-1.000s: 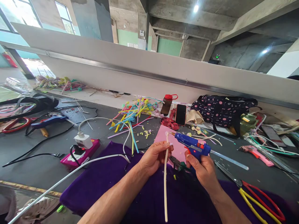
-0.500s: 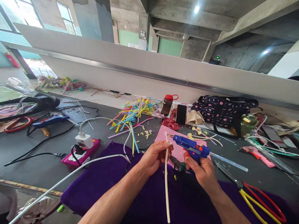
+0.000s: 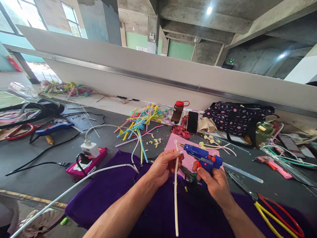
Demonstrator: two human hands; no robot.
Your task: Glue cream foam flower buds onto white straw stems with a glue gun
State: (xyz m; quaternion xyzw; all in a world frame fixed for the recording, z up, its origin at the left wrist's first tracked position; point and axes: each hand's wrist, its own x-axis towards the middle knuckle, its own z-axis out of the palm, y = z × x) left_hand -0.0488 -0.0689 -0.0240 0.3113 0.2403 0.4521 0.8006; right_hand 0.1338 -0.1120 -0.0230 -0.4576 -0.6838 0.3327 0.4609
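Observation:
My left hand [image 3: 163, 167] pinches a long cream-coloured stick [image 3: 175, 198] near its top and holds it upright over the purple cloth [image 3: 128, 201]. My right hand [image 3: 214, 181] grips a blue hot glue gun [image 3: 201, 157] with a clear glue rod out the back. The gun's nozzle points left and sits right at the stick's upper tip. A pink sheet [image 3: 189, 158] lies on the table behind both hands.
A pile of coloured sticks [image 3: 141, 124] lies at centre. A pink power strip [image 3: 85, 162] with white cable sits left. A red-capped bottle [image 3: 177, 110], a phone [image 3: 192, 121] and a spotted bag [image 3: 235, 117] stand behind. Scissors with red and yellow handles [image 3: 274, 215] lie right.
The glue gun's nozzle has edged left and closer to the stick's tip. My right hand has dropped slightly. The left hand has barely moved.

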